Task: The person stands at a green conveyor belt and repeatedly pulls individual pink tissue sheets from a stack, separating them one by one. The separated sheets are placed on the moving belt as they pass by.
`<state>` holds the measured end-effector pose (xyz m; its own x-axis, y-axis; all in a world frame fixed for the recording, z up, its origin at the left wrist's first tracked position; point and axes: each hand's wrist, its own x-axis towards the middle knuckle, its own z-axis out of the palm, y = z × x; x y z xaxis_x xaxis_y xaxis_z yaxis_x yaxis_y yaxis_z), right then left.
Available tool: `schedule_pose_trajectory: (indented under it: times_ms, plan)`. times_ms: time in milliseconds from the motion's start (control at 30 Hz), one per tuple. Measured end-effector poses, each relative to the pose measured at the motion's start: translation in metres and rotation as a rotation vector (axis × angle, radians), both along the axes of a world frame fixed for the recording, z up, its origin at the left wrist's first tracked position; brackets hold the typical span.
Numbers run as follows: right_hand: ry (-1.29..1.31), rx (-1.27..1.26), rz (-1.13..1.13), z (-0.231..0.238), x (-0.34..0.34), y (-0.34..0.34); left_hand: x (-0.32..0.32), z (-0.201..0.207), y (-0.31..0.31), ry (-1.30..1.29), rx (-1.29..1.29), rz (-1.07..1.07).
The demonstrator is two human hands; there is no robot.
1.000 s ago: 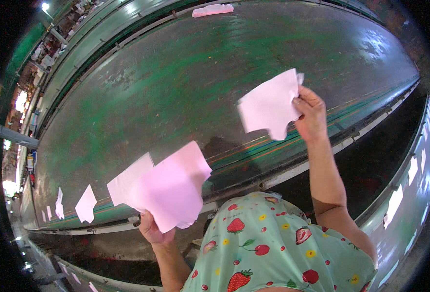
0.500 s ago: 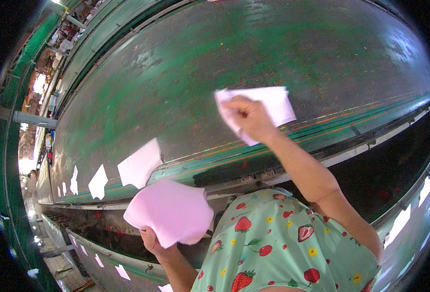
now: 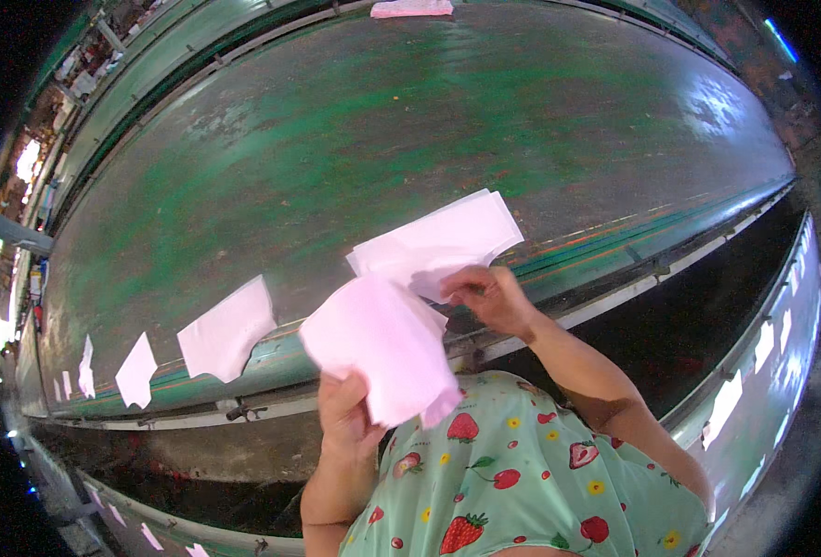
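My left hand (image 3: 347, 413) grips a pale pink cut fabric piece (image 3: 382, 343) from below, thumb on top. It may be a layered stack, held up over the table's front edge. My right hand (image 3: 489, 297) has its fingers curled together at the near edge of another pale pink fabric piece (image 3: 438, 232), which lies on the green table (image 3: 410, 139). The fingertips seem to pinch that edge; the held fabric partly covers the piece's near side. Left of it lies a similar cut piece (image 3: 229, 330), flat beside the table edge.
Smaller-looking pink pieces (image 3: 136, 371) continue in a row along the left edge. A folded pink bundle (image 3: 412, 8) lies at the far edge. A metal rail (image 3: 614, 290) borders the table, with a dark gap behind me and another table (image 3: 754, 371) bearing white pieces.
My right hand has moved down and nearer to me, and the fabric piece on the table now lies turned and flatter. My left hand has brought its fabric rightward and up.
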<state>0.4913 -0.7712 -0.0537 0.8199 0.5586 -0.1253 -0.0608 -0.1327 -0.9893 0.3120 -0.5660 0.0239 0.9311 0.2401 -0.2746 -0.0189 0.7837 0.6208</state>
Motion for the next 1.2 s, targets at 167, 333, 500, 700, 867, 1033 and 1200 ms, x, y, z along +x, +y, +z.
schedule_pose_trajectory:
  times_ms: [167, 333, 500, 700, 867, 1033, 1200]
  plan:
    - [-0.117, 0.024, -0.317, 0.069, -0.017, -0.04, 0.057, 0.002, -0.027, -0.036, -0.098, -0.127]
    - [-0.689, -0.038, -0.119, 0.121, -0.03, -0.056, 0.079, 0.008, -0.064, -0.15, 0.07, -0.204]
    - [-0.792, -0.221, -0.171, 0.132, -0.038, -0.069, 0.084, 0.012, -0.09, -0.083, 0.248, -0.205]
    - [-0.933, -0.277, -0.119, 0.127, -0.018, -0.109, 0.091, 0.011, -0.132, -0.019, 0.425, -0.178]
    - [-0.781, -0.061, -0.057, 0.115, 0.011, -0.164, 0.101, 0.019, -0.193, 0.014, 0.388, -0.055]
    - [-0.12, 0.243, -0.023, 0.068, 0.039, -0.216, 0.111, 0.016, -0.247, 0.007, 0.353, -0.013]
    - [0.413, 0.637, -0.052, 0.024, 0.066, -0.241, 0.12, 0.004, -0.292, 0.038, 0.403, 0.105]
